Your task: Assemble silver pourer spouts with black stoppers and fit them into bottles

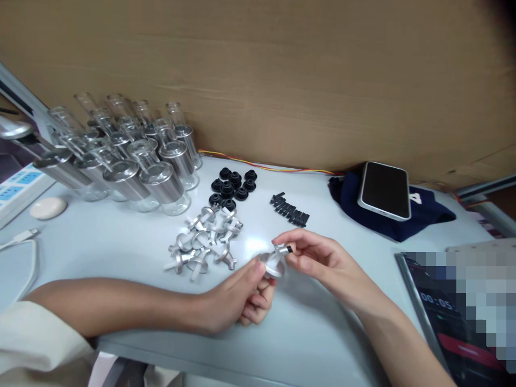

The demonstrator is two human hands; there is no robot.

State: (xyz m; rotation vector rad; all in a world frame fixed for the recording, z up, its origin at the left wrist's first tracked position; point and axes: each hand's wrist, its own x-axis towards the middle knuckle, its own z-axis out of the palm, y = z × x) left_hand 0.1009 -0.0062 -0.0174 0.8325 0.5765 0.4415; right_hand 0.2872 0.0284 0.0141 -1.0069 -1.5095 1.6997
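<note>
My left hand (pixel 248 295) is closed round a silver metal pourer cap (pixel 272 266), thumb on its dished disc. A small black piece (pixel 289 249) sits at the end of the cap's short side arm. My right hand (pixel 322 255) pinches at this black piece with thumb and fingers, just right of the disc. Left of my hands lies a pile of similar silver caps (pixel 200 240) with pale tubes. Behind that pile are several ribbed black rubber stoppers (pixel 227 188). A curved row of small black pieces (pixel 288 208) lies farther right.
Several glass bottles with metal sleeves (pixel 174 156) stand at the back left. Beside them are a power strip (pixel 20 191), a white oval object (pixel 48 207) and a white cable (pixel 33 263). At right, a dark-screened device (pixel 385 189) rests on navy cloth (pixel 433 215), near a timer screen (pixel 427 306).
</note>
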